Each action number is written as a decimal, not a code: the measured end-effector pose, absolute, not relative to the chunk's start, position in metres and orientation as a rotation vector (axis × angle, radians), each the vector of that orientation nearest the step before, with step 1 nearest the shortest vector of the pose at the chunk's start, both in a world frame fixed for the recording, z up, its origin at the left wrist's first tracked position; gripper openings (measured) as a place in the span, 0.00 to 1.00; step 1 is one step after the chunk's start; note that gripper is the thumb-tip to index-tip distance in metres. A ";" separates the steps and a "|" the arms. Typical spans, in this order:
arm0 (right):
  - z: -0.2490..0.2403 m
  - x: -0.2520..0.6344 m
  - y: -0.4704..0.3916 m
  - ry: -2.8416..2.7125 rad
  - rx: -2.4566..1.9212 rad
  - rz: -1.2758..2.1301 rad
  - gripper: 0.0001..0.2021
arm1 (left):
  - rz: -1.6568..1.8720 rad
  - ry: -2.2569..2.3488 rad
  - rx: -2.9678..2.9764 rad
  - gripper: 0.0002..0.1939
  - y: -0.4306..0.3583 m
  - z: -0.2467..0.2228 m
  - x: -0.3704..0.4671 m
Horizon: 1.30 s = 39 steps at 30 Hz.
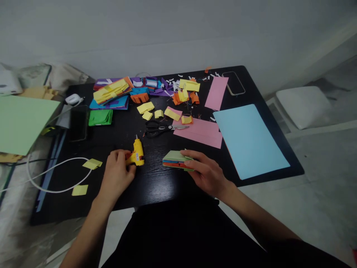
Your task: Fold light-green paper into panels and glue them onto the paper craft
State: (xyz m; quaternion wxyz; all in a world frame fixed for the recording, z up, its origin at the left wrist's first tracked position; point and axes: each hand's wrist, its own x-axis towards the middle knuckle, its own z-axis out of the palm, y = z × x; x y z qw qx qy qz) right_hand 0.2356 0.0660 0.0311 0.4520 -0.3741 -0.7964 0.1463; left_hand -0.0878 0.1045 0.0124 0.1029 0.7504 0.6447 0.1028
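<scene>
My left hand (117, 173) is closed around the handle of a yellow hot glue gun (137, 152), which lies on the black table with its nozzle pointing toward the far side. Across from it, my right hand (209, 173) pinches a thick stack of coloured paper (175, 159) by its right end. Pale green paper forms the top of that stack, with blue, red and orange layers showing at the edge. Black-handled scissors (164, 127) rest beyond the glue gun, their blades over a pink paper sheet (202, 132).
A light blue sheet (249, 141) lies at the right. Folded yellow papers (113, 91), a green bundle (100, 117) and paper scraps (175, 85) spread along the back. Phones lie at left (78, 123) and far right (233, 83). A white cable (60, 191) loops at left.
</scene>
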 end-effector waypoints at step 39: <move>0.050 0.232 0.065 -2.003 -1.106 0.423 0.23 | 0.354 1.004 2.204 0.12 0.152 0.167 -0.053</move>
